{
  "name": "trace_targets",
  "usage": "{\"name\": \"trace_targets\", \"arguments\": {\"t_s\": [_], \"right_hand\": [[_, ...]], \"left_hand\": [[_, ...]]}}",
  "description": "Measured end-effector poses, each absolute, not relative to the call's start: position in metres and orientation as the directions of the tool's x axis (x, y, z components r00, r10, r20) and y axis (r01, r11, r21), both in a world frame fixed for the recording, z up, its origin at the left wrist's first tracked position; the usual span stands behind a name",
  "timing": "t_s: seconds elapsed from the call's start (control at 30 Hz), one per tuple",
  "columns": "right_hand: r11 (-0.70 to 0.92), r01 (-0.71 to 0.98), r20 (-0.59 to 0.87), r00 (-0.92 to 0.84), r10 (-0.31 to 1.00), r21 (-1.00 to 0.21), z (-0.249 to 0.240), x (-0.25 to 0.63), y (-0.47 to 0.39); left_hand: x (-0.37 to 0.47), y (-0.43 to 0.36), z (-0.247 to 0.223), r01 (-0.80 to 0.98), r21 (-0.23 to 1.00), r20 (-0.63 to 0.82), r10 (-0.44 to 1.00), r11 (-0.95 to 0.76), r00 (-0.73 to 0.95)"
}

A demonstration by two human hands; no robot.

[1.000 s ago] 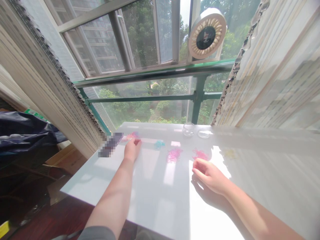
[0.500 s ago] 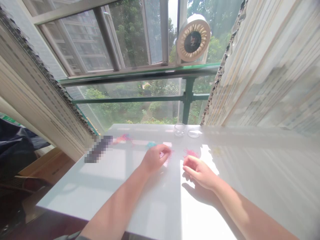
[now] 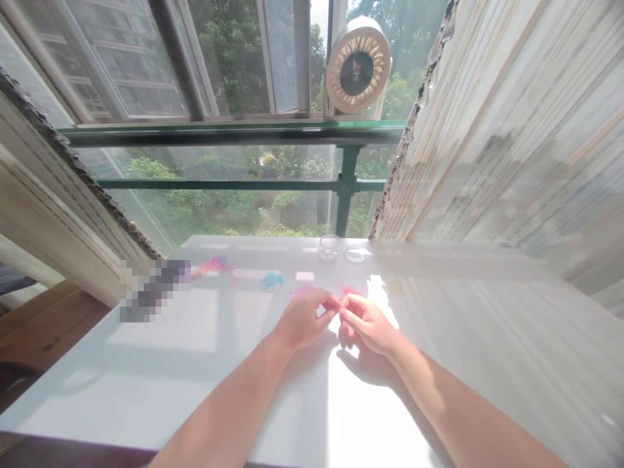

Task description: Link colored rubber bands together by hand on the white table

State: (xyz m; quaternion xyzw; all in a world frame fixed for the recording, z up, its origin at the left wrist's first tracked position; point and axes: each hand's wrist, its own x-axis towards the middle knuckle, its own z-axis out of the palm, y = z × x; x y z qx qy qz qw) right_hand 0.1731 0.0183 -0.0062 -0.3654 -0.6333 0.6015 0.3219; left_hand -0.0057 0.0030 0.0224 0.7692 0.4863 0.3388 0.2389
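My left hand (image 3: 308,316) and my right hand (image 3: 366,320) meet fingertip to fingertip just above the white table (image 3: 209,396). Both are closed in a pinch; anything between the fingertips is too small to make out. Right behind the fingers lies a small heap of thin pink strands (image 3: 347,289). A purple-pink heap (image 3: 302,290) shows partly past my left hand, which hides some of it. Farther left are a teal heap (image 3: 272,280) and a pink-and-orange heap (image 3: 217,263). To the right, a pale yellow heap (image 3: 397,286) lies in washed-out light.
A transparent round container (image 3: 329,248) stands at the table's back, with a flat transparent round piece (image 3: 356,254) beside it. A blurred-out dark item (image 3: 158,289) lies at the left edge. Curtains (image 3: 487,143) flank the window, where a round white fan (image 3: 358,68) is.
My hands were apart and have come together at the fingertips, the left moving right relative to the heaps. The view has turned slightly to the right.
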Motion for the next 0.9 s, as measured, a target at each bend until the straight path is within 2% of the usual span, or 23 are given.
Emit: {"name": "trace_targets", "arguments": {"t_s": [0.2,0.5,0.63,0.9], "right_hand": [[0.061,0.103,0.002,-0.497,0.868,-0.993,-0.004,0.173,0.019],[-0.022,0.020,-0.029,-0.558,0.829,-1.000,-0.005,0.175,0.019],[-0.016,0.000,-0.012,-0.575,0.818,-1.000,-0.008,0.175,0.021],[0.020,0.065,-0.019,-0.558,0.830,-0.998,-0.006,0.175,0.020]], "left_hand": [[-0.014,0.004,0.016,0.591,0.664,0.334,0.889,-0.458,0.313],[-0.008,0.004,0.008,0.582,0.589,0.469,0.824,-0.561,0.319],[-0.008,0.004,0.006,0.583,0.565,0.475,0.808,-0.583,0.348],[-0.009,0.003,0.010,0.575,0.579,0.436,0.816,-0.578,0.381]]}}
